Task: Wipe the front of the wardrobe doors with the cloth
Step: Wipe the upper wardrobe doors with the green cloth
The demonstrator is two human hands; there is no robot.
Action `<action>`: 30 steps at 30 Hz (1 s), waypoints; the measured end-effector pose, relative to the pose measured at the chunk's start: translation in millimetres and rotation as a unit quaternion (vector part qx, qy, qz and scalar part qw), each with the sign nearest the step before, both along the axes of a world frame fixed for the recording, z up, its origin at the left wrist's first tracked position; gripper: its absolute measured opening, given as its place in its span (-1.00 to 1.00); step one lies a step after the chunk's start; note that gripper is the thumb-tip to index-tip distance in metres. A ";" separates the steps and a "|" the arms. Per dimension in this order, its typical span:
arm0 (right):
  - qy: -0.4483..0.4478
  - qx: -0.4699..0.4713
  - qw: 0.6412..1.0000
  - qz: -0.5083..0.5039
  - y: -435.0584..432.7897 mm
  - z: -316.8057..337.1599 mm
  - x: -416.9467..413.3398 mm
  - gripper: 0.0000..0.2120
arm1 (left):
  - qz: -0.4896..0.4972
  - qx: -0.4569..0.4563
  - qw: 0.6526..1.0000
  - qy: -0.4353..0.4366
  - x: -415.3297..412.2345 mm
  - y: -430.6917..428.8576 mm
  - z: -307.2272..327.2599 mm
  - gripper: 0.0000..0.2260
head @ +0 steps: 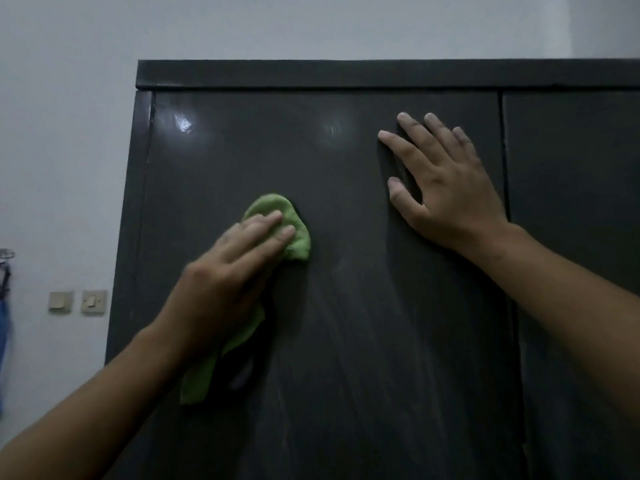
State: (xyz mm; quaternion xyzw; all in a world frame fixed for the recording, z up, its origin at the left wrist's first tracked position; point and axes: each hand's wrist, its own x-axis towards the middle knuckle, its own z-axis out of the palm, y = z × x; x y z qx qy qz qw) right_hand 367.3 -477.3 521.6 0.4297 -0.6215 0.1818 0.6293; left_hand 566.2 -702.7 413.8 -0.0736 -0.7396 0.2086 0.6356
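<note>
Wiping left door [346, 341]: your left hand [225, 275] presses the cloth [298, 237], fingers [263, 225] straight; right hand [446, 188] braces, fingers spread, empty; overlap strokes.

One view only: head-worn wide-angle camera, facing the dark glossy wardrobe front [363, 341] nearly square-on, close enough that left hand [228, 271] and right hand [446, 188] reach it. Its top edge at 12 o'clock; pale grey wall [62, 133] from 9 to 12.

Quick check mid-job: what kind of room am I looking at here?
Probably a bedroom in a home, though little shows. A dark wardrobe stands against a plain white wall, two wall switches sit beside it, and blue fabric hangs at the left edge.
</note>
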 end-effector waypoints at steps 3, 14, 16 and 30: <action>-0.005 -0.003 1.000 0.000 -1.0 -1.5 0.3 -0.41 | 0.008 0.092 0.993 0.072 7.4 -9.5 29.5 -0.60; -0.008 -0.002 1.000 0.024 1.9 -7.0 -2.9 -0.43 | -0.018 0.099 0.991 0.088 -59.0 60.6 50.2 -0.64; -0.005 0.006 1.000 0.029 4.0 -10.0 -3.7 -0.42 | 0.001 0.073 0.995 0.068 -61.5 65.6 40.8 -0.63; 0.007 0.123 0.988 0.097 91.6 5.9 -32.2 -0.53 | 0.113 0.120 0.984 0.062 -80.0 106.3 22.8 -0.56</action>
